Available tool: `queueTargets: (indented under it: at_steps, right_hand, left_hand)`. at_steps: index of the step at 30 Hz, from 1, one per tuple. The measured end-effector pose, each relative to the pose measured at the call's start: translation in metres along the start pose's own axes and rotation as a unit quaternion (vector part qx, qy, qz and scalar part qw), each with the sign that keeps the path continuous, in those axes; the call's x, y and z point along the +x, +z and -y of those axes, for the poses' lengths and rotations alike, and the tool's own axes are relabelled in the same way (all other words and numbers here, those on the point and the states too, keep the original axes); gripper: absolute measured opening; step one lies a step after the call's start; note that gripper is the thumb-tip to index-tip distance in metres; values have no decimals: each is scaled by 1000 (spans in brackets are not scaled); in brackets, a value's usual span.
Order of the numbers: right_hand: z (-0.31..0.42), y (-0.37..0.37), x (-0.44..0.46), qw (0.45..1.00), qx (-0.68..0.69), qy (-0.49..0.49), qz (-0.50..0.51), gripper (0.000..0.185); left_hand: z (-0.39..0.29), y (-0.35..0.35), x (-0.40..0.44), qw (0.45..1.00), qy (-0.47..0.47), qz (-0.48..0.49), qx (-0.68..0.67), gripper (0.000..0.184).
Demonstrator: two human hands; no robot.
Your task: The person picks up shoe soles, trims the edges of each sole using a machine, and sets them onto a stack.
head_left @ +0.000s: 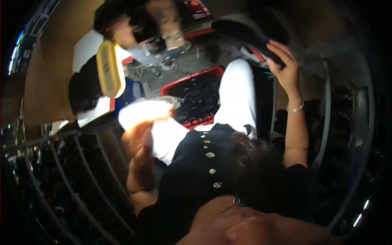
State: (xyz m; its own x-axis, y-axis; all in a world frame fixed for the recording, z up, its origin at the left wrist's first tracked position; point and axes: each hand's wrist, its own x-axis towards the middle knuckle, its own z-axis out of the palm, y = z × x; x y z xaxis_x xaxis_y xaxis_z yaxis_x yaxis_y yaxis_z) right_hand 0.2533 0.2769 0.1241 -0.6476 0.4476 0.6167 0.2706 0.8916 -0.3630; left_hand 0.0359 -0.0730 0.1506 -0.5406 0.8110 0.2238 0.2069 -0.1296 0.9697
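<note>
My right hand (286,61) is raised at the upper right, its fingers closed on the near end of a long, black, sole-shaped piece (241,34). The piece points away to the left and its exact kind is hard to make out in the dark. On the other side, my left hand (141,136) is above my left thigh, blurred and washed out by strong light. Whether its fingers hold anything is hidden by the glare. Just beyond that hand stands a yellow-framed lamp head (109,69), beside a dark rounded object (85,87).
A red crate (163,90) full of small black pieces is on the floor between my legs. Metal railings (61,167) with dark heaps behind them flank me. Another person's arm (167,20) shows at the top, near a cluttered surface.
</note>
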Motion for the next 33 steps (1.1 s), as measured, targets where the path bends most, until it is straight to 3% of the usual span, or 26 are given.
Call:
queueTargets:
  at_steps: [1, 2, 3, 4, 5, 6, 8, 9, 10, 11, 12, 14, 16, 17, 18, 19, 20, 22, 23, 24, 27, 30, 33]
  right_hand:
    - [15, 4, -9, 998, 45, 3, 37, 32]
    - [24, 13, -20, 995, 76, -22, 64, 31]
    - [37, 25, -27, 989, 107, -42, 97, 32]
    - [49, 42, -36, 980, 140, -61, 126, 34]
    - [62, 61, -43, 974, 149, -109, 129, 36]
    - [79, 81, -49, 963, 182, -134, 144, 38]
    - [111, 122, -61, 934, 264, -185, 154, 49]
    - [127, 131, -58, 921, 296, -164, 193, 53]
    - [138, 136, -55, 907, 323, -140, 231, 56]
    - [143, 135, -47, 897, 340, -137, 247, 59]
    - [141, 134, -37, 890, 352, -127, 260, 61]
    - [102, 135, -22, 924, 289, -161, 191, 55]
    - [59, 114, 11, 974, 188, -80, 99, 37]
    - [21, 113, 19, 998, 52, -24, 37, 33]
    - [-11, 100, 33, 999, -16, 37, 6, 37]
    - [-54, 92, 46, 992, -118, 17, -47, 39]
    - [-85, 80, 51, 970, -221, -4, -103, 42]
    - [-104, 71, 47, 925, -362, 117, 0, 44]
    - [-113, 68, 44, 887, -424, 176, 51, 45]
    - [-130, 70, 39, 905, -394, 156, 44, 45]
    - [-183, 84, 20, 941, -327, 83, 13, 44]
    - [-161, 75, 16, 914, -393, 98, 15, 40]
    - [-135, 69, 24, 921, -369, 123, -15, 32]
  left_hand:
    - [23, 14, 15, 998, -48, 43, 17, 36]
    - [56, 27, 14, 971, -220, 47, -84, 40]
    - [98, 26, 4, 964, -162, 128, -169, 40]
    - [105, 38, 1, 921, -283, 129, -233, 46]
    - [106, 49, -7, 884, -334, 110, -307, 55]
    - [126, 64, -21, 884, -250, 72, -388, 61]
    - [109, 73, -12, 869, -290, -58, -397, 50]
    - [110, 61, -10, 939, -215, -117, -242, 46]
    - [111, 38, -6, 981, -162, -104, -21, 43]
    - [111, 15, -3, 964, -117, -117, 209, 40]
    - [105, -9, 12, 974, -94, -180, 102, 35]
    - [93, -58, 42, 951, -7, -289, -114, 27]
    - [79, -116, 75, 915, -87, -391, 47, 52]
    - [94, -162, 89, 872, -70, -365, 318, 60]
    - [86, -182, 108, 882, -90, -340, 312, 64]
    - [99, -206, 126, 881, -134, -358, 278, 62]
    - [107, -221, 137, 853, -175, -351, 345, 60]
    - [134, -237, 151, 753, -220, -284, 551, 57]
    - [142, -237, 153, 735, -258, -280, 561, 57]
    - [142, -229, 153, 716, -297, -276, 569, 56]
    - [124, -204, 134, 700, -95, -340, 621, 52]
    - [90, -158, 109, 676, 145, -321, 647, 44]
    - [90, -106, 85, 770, 133, -277, 559, 37]
